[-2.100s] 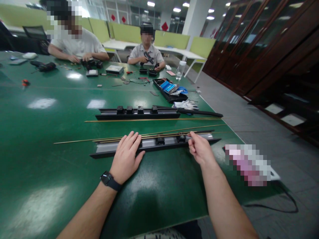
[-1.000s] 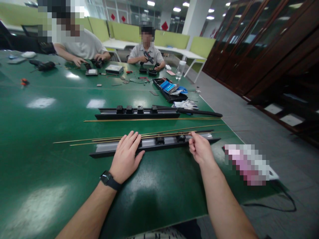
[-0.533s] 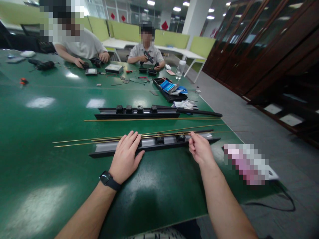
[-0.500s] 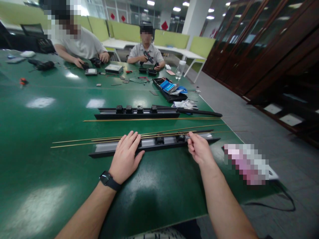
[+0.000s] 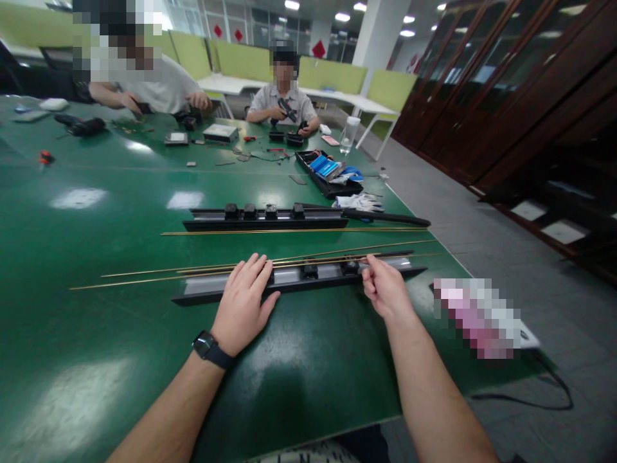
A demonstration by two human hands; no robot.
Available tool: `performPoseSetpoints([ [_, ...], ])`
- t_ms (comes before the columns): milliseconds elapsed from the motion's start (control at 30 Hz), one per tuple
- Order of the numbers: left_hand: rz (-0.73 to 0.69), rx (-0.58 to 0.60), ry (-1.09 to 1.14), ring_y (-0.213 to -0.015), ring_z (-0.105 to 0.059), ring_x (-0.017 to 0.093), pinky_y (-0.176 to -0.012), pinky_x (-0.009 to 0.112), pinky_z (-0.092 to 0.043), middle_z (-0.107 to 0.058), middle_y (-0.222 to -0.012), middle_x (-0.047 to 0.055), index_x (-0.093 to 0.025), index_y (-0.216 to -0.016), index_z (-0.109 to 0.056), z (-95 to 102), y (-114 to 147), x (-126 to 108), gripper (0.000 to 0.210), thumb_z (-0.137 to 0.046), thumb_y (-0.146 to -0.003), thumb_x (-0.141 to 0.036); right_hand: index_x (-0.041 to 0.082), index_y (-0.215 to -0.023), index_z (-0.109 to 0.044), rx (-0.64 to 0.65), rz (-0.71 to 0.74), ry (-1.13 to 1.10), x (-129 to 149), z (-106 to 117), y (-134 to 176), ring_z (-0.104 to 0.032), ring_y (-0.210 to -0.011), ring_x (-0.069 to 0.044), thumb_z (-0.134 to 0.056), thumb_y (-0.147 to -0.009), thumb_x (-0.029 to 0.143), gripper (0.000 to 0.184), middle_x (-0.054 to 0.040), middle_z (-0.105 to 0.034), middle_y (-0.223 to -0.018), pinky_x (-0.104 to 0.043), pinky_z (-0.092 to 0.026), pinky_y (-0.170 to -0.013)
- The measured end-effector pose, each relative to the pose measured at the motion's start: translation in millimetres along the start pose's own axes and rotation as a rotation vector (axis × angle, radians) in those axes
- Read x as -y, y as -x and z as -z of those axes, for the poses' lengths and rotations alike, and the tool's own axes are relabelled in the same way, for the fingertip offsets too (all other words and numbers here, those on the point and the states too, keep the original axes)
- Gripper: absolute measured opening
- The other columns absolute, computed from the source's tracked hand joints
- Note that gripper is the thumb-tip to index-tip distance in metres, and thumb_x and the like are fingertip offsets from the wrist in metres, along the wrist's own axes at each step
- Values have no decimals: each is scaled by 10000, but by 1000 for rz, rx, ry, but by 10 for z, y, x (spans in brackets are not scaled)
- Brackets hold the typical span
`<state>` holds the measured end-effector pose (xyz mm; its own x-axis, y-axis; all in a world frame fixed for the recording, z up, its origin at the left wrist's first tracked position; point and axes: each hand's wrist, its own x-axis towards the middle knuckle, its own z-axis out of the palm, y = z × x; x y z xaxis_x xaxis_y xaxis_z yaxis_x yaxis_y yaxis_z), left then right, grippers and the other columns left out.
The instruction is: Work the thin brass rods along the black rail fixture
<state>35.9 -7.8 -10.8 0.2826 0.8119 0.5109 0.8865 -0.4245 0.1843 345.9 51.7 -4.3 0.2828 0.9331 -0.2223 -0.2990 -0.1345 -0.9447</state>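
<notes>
A black channel-shaped rail [image 5: 294, 287] with a pale inner face lies across the green table. My left hand [image 5: 248, 296] rests flat over its left half, fingers stretched out across the rail and the thin brass-coloured rods. Black blocks sit in the channel; one block [image 5: 309, 267] shows between my hands and another [image 5: 349, 264] beside my right fingers. My right hand [image 5: 383, 283] is closed, thumb and forefinger pinching a thin brass rod [image 5: 144, 281] that runs left along the rail, under my left fingers and past the rail's left end.
Behind lies a second rail [image 5: 265, 222] with several black blocks, and more brass rods [image 5: 289, 231] in front of it. Farther back are white gloves [image 5: 357, 203], a black tray [image 5: 332, 190] and a bottle [image 5: 349, 136]. Two people work across the table [image 5: 116, 244]. A blurred-out object [image 5: 477, 318] lies right.
The pinched rod has slid left, its left end now farther out over the table. My hands stay in nearly the same place. The person at far left has shifted their arms.
</notes>
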Motion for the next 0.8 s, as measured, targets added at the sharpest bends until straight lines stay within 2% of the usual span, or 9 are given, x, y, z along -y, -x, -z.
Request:
performPoseSetpoints([
  [133, 1, -1, 0, -1463, -401, 301, -1222, 516, -319, -509, -1514, 157, -132, -1467, -460, 14, 2, -11, 552, -547, -958, -326, 184, -850, -603, -60, 33, -30, 11, 7, -10, -342, -294, -43, -790, -796, 426, 310, 59, -554, -517, -136, -205, -242],
  [300, 7, 2, 14, -1467, -395, 303, -1223, 518, -316, -506, -1516, 161, -135, -1471, -459, 9, 2, -5, 562, -559, -949, -317, 169, -857, -618, 41, -26, 27, 14, -25, 25, -341, -298, -39, -804, -785, 425, 324, 56, -547, -513, -129, -194, -245],
  [500, 6, 2, 22, -1472, -387, 305, -1221, 525, -319, -501, -1521, 159, -146, -1483, -450, -12, 7, 13, 573, -558, -947, -319, 192, -828, -577, -73, 19, -21, 11, -4, -8, -350, -296, -43, -798, -789, 437, 333, 58, -559, -522, -136, -213, -243],
  [667, 3, 0, 8, -1469, -394, 304, -1216, 535, -325, -501, -1521, 155, -156, -1488, -437, -6, 7, 7, 568, -546, -956, -322, 179, -840, -600, 26, -35, 22, 21, -31, 29, -340, -296, -39, -822, -762, 452, 361, 54, -550, -514, -130, -192, -245],
  [800, 4, 5, 9, -1471, -390, 303, -1216, 536, -323, -492, -1528, 157, -150, -1486, -434, 2, 6, 3, 565, -543, -959, -322, 193, -827, -583, -48, 8, -8, 18, -27, 22, -350, -296, -47, -790, -795, 456, 336, 53, -557, -516, -136, -203, -245],
])
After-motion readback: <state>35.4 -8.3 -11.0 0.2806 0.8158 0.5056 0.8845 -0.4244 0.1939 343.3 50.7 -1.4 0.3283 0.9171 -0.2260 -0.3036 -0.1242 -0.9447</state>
